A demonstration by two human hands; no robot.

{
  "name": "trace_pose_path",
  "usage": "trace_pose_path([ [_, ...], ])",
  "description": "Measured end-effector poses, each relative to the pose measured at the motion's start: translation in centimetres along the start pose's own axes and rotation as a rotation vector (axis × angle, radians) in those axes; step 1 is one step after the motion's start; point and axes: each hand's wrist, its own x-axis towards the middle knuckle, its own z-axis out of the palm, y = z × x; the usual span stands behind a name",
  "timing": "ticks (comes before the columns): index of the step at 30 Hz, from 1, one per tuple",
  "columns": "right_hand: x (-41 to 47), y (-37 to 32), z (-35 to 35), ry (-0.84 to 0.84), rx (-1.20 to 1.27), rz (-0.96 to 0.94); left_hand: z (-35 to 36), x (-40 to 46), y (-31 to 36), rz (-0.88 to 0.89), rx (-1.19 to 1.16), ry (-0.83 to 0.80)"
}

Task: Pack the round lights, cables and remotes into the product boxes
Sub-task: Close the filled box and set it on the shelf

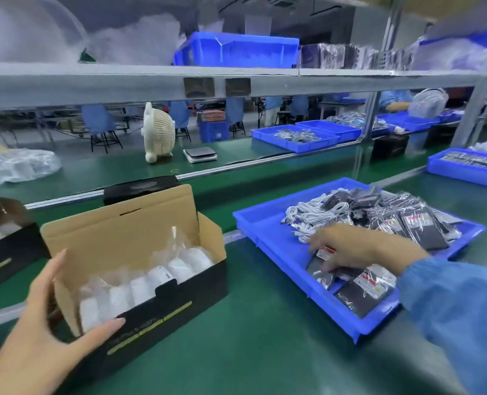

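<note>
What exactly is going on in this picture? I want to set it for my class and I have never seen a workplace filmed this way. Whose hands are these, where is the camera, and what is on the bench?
There is one picture, from a camera worn on a worker's head, looking forward and down, so the hands are the worker's own. The left hand steadies an open black product box on the green bench; its fingers look fairly straight against the box end. In the box stands a row of white round lights in clear bags. The right hand reaches into a shallow blue tray of white cables and dark bagged remotes, fingers among the packets. Blur hides whether it grips one yet. Behind are a small white fan and more blue trays.
</note>
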Motion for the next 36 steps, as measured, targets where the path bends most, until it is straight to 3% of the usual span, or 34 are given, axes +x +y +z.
trace_pose_path([
  [2,-1.3,1.5,0.1,0.010,0.015,-0.011,0.2,-0.8,1.7,0.111,0.130,0.132],
  [6,-0.7,1.0,-2.4,0.123,-0.059,-0.025,2.4,-1.0,6.0,0.652,0.522,0.219],
  [7,-0.8,0.8,-3.7,0.235,-0.116,0.027,3.1,-1.0,6.7,0.613,0.655,0.175],
  [9,-1.1,-1.8,-5.9,0.539,-0.035,0.085,3.9,-0.1,8.5,0.343,0.890,-0.061],
  [11,-0.2,-7.5,-6.8,0.802,0.295,-0.181,4.7,0.7,9.6,0.050,0.970,-0.246],
  [12,0.7,-11.0,-6.9,0.826,0.464,-0.359,5.0,1.0,9.7,0.013,0.951,-0.250],
  [14,3.2,-17.7,-6.2,0.682,0.583,-0.573,5.4,0.8,9.5,0.015,0.931,-0.236],
  [17,7.5,-24.0,-3.2,0.436,0.089,-0.598,4.9,0.2,8.2,0.067,0.903,-0.297],
  [19,8.2,-24.5,-1.0,0.541,-0.363,-0.567,4.9,0.1,7.1,0.130,0.902,-0.247],
  [20,7.5,-23.8,-0.9,0.612,-0.433,-0.604,4.9,-0.1,7.2,0.140,0.938,-0.225],
  [22,6.1,-20.4,-1.1,0.682,-0.192,-0.696,4.7,-0.1,7.9,0.164,0.970,-0.179],
  [24,4.6,-13.5,-2.0,0.747,0.103,-0.420,4.4,0.2,8.5,0.135,0.948,-0.152],
  [25,3.8,-8.7,-2.1,0.698,0.048,-0.189,4.0,0.6,8.8,0.118,0.917,-0.159],
  [27,0.9,-0.7,-1.5,0.331,-0.103,0.287,3.8,1.6,9.3,0.120,0.853,-0.211],
  [28,-0.7,1.6,-0.6,0.208,-0.108,0.400,4.0,2.2,9.4,0.142,0.827,-0.268],
  [29,-1.7,3.0,0.3,0.191,-0.066,0.428,4.4,2.6,9.0,0.175,0.760,-0.289],
  [34,-3.0,2.7,0.3,0.539,0.092,0.400,5.3,3.4,7.8,0.197,0.731,-0.384],
  [36,-2.9,-0.5,-2.1,0.749,0.340,0.168,5.3,3.4,7.5,0.235,0.782,-0.356],
])
